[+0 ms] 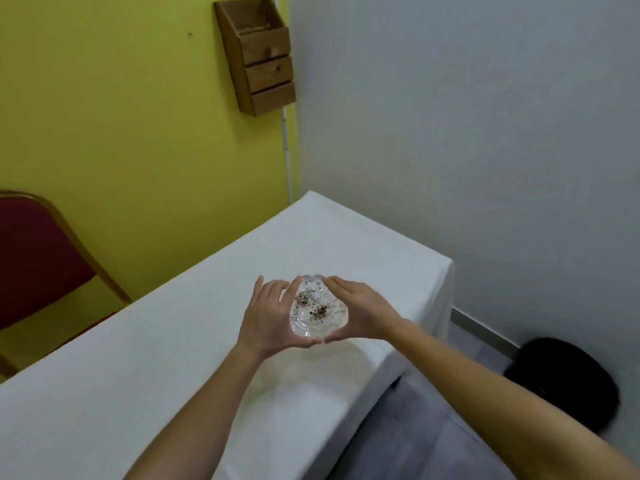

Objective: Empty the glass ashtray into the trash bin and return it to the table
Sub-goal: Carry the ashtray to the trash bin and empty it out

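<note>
L hand (268,315) and R hand (360,311) were cupped round the glass ashtray (316,308) from opposite sides, fingers curled on the far rim, thumbs meeting at the near edge, so both were closed on it. Two-sided grip prob because the glass is heavy and slick, and it kept the dish level w/ the ash and dark specks inside, nothing tipped out yet. Couldn't tell if the ashtray sat on the cloth or was just lifted off; a pale glare lay on the cloth beneath it. It was over the white-clothed table (156,375), near the R-hand end, i.e. the side closest to the trash bin (571,379), a black round thing on the floor by the grey wall (485,133), well apart from the table edge. Task looked barely begun: carry over, tip, bring back all to do. Further out, a red chair (38,261) stood at the table's far side against the yellow wall (104,98), wooden wall box (258,57) above, neither in the way
</note>
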A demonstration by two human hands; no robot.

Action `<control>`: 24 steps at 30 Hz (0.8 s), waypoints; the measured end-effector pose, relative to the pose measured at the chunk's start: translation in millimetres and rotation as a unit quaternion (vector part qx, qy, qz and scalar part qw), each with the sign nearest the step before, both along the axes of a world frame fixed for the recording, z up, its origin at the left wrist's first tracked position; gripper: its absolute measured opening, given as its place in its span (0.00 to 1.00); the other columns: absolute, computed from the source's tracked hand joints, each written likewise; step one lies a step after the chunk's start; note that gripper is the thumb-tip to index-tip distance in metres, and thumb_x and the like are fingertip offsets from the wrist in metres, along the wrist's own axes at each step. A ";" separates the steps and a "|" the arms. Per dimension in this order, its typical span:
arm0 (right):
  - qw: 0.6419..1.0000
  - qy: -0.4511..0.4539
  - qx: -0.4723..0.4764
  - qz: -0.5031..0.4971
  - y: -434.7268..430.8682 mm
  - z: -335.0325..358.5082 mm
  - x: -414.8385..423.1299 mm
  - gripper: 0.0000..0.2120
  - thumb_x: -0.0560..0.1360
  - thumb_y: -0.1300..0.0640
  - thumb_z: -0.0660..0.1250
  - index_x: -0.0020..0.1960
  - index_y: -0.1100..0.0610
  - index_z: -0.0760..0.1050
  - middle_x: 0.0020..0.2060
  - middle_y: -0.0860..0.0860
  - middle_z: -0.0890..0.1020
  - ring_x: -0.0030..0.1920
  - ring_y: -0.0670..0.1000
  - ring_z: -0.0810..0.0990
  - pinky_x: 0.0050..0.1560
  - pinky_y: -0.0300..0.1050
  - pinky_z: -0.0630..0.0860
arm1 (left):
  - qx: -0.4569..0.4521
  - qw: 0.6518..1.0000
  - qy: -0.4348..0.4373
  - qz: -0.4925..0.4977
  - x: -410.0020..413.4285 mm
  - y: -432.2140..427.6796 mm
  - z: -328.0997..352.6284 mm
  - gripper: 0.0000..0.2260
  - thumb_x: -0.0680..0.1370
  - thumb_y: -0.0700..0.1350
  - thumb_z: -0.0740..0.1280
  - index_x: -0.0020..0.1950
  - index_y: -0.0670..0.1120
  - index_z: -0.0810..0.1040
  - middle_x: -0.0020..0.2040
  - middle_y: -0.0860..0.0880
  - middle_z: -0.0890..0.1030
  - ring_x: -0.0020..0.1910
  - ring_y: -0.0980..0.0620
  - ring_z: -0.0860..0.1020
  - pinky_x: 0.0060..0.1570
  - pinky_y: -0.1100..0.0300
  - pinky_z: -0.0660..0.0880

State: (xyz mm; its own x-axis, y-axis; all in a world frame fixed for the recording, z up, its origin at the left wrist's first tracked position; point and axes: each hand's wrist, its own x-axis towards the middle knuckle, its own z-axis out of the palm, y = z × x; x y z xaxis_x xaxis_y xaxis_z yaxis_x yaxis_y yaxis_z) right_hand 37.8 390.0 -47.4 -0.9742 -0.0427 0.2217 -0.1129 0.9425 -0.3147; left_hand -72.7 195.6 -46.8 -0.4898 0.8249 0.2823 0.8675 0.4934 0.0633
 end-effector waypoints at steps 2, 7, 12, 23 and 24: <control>1.000 0.018 0.010 -0.023 40.6 8.4 34.6 0.51 0.61 0.34 0.75 0.72 0.64 0.64 0.63 0.60 0.77 0.57 0.60 0.79 0.55 0.49 0.77 | 0.004 0.999 -0.005 -0.042 21.6 48.3 7.6 0.52 0.57 0.78 0.63 0.67 0.40 0.75 0.51 0.42 0.81 0.53 0.43 0.80 0.64 0.38 0.68; 0.994 0.052 0.016 -0.091 126.6 19.8 126.9 0.50 0.60 0.37 0.77 0.70 0.64 0.64 0.59 0.63 0.79 0.55 0.61 0.80 0.55 0.49 0.77 | 0.015 0.991 -0.005 -0.131 81.2 158.3 14.4 0.52 0.58 0.77 0.62 0.65 0.36 0.76 0.52 0.40 0.81 0.52 0.41 0.80 0.63 0.37 0.69; 0.980 0.035 0.018 -0.193 190.9 20.9 221.0 0.52 0.60 0.39 0.79 0.73 0.66 0.64 0.62 0.65 0.76 0.60 0.62 0.77 0.61 0.50 0.74 | 0.013 0.972 0.010 -0.233 137.7 256.2 10.9 0.54 0.56 0.77 0.63 0.65 0.34 0.74 0.54 0.39 0.80 0.54 0.41 0.79 0.66 0.41 0.63; 0.925 0.019 0.002 -0.380 252.9 9.9 367.4 0.53 0.58 0.39 0.80 0.73 0.65 0.63 0.62 0.65 0.75 0.60 0.62 0.76 0.60 0.52 0.77 | -0.008 0.904 -0.080 -0.419 254.2 387.8 9.1 0.53 0.59 0.73 0.65 0.68 0.32 0.70 0.56 0.37 0.79 0.52 0.39 0.80 0.52 0.51 0.79; 0.918 0.018 0.002 -0.395 255.4 8.3 373.5 0.53 0.58 0.39 0.79 0.73 0.66 0.64 0.61 0.65 0.75 0.60 0.61 0.77 0.60 0.52 0.77 | -0.016 0.899 -0.071 -0.432 258.9 398.2 6.9 0.52 0.59 0.73 0.66 0.68 0.32 0.71 0.56 0.37 0.79 0.52 0.39 0.80 0.53 0.50 0.78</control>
State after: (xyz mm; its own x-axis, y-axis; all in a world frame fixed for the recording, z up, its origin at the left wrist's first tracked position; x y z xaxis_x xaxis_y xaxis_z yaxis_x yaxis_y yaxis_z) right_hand 411.2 645.4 -39.1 -0.6935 0.6739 0.2547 0.5968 0.7354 -0.3208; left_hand 186.3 593.8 -39.9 0.3090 0.9209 0.2376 0.9116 -0.3580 0.2020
